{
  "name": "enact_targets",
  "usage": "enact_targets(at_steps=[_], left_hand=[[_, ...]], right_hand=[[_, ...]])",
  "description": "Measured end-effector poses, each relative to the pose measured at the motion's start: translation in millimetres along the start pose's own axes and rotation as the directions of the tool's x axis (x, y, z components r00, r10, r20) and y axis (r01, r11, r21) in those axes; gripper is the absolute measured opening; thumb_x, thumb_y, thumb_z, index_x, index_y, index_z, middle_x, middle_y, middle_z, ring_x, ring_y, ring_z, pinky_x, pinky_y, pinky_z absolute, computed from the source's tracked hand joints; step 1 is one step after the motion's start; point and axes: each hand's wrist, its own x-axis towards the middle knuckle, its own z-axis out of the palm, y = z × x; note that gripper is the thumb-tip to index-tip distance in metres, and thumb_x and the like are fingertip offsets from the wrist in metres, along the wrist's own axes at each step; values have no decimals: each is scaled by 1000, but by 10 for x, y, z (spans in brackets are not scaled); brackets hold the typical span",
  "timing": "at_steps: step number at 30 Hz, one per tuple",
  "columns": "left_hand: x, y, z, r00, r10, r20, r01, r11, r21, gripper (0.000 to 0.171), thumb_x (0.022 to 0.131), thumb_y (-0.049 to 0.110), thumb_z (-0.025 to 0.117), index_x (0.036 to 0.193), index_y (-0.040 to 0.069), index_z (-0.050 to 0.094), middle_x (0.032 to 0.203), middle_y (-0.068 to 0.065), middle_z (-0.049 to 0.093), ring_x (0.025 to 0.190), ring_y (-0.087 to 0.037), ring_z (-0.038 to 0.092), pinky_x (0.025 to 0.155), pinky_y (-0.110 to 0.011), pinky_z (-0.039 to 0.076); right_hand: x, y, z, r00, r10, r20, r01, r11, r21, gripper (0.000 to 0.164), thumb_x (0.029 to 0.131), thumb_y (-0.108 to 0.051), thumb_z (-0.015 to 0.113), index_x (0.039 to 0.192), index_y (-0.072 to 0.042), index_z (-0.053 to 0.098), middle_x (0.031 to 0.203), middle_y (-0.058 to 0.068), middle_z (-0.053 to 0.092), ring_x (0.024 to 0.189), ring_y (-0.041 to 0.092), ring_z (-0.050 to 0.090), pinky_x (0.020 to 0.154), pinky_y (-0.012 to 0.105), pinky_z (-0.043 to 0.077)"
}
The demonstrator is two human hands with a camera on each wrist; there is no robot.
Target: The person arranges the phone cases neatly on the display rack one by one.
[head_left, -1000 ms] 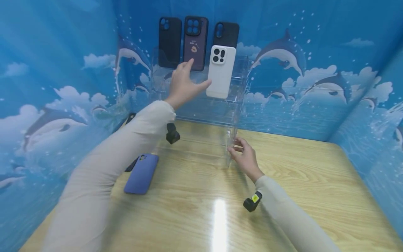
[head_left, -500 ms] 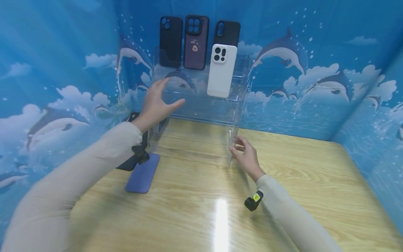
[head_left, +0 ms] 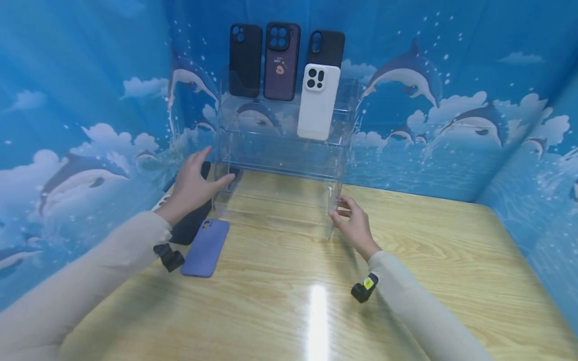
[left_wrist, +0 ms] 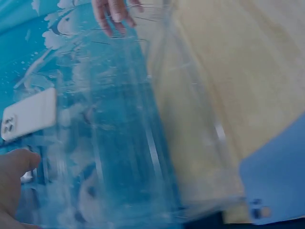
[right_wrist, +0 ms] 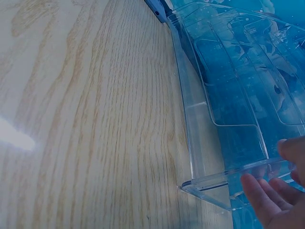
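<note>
A clear plastic tiered display stand (head_left: 289, 158) stands on the table. My right hand (head_left: 354, 225) grips its right side panel, with the thumb and fingers on either side of the edge in the right wrist view. My left hand (head_left: 191, 183) is beside the stand's left side, thumb and fingers spread and holding nothing. Below it lie dark phone cases (head_left: 191, 226), partly hidden by the hand, and a purple phone case (head_left: 206, 249). A white phone case (head_left: 318, 103) leans on a middle tier, in front of a black phone case (head_left: 328, 47).
On the top tier stand another black phone case (head_left: 246, 62) and a dark purple one (head_left: 281, 75) with a small print. A blue dolphin-print curtain (head_left: 451, 100) surrounds the wooden table (head_left: 429, 225) at the back and sides.
My left hand has moved down and left, from in front of the dark purple case to over the dark cases on the table. My right hand stays on the stand.
</note>
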Motion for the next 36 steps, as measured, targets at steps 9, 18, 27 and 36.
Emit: enact_targets(at_steps=[9,18,27,36], left_hand=[[-255,-460,243,978,-163,130,168,986,-25,100,86,60,59,154,7,10,155,-26,16,140,-45,19,107,-62,26],[-451,-780,565,974,-170,150,169,985,21,91,87,46,65,149,-6,22,148,-33,26,136,-50,24,110,-60,23],[-539,-927,786,983,-123,135,116,992,53,88,85,38,68,145,-11,27,144,-37,29,131,-53,29,107,-62,26],[-563,-946,850,987,-93,132,79,991,111,89,83,38,70,145,-9,28,140,-37,35,125,-54,35,101,-64,33]], right_hand=[[-5,10,3,1000,-20,-1,20,1000,-2,55,94,-13,62,143,-3,38,137,20,49,120,36,54,81,34,56],[0,-2,-3,1000,3,3,-3,1000,15,56,93,-12,63,142,-2,40,135,21,51,119,36,55,82,33,56],[-18,-12,-26,999,23,27,-24,999,29,58,94,-16,63,144,-3,38,137,20,49,122,36,52,85,34,55],[-15,-25,-11,999,31,26,-32,999,40,57,93,-15,63,144,-2,38,137,21,49,122,37,52,85,34,55]])
